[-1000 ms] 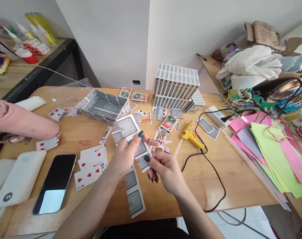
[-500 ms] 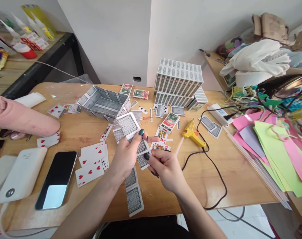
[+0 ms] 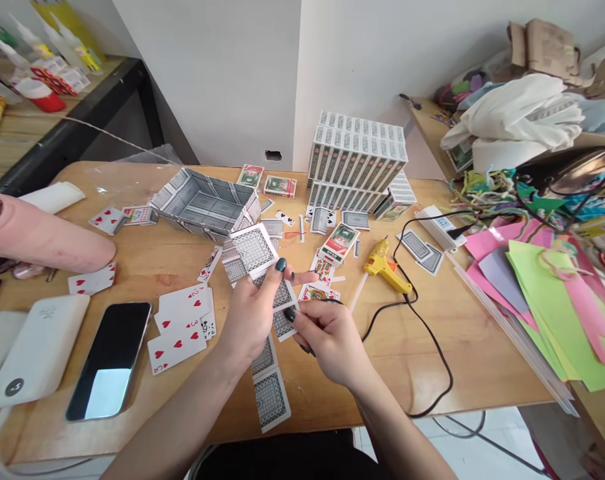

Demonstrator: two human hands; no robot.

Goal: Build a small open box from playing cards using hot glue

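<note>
A strip of joined, patterned card backs is held up above the middle of the wooden table. My left hand grips it between thumb and fingers, its index finger pointing right. Lower down, my right hand pinches the bottom edge of the strip. Beneath my hands, more patterned cards lie near the front edge. A box made of grey cards stands behind my left hand. To the right are a red and green card pack and a yellow glue gun.
Stacked card packs stand at the back. A phone, a white power bank and a pink roll are at the left. The glue gun's black cable curves right, near coloured paper and a power strip.
The view has shifted slightly, so the table items appear a little farther left. Both hands keep their hold on the card strip, with almost no change in pose.
</note>
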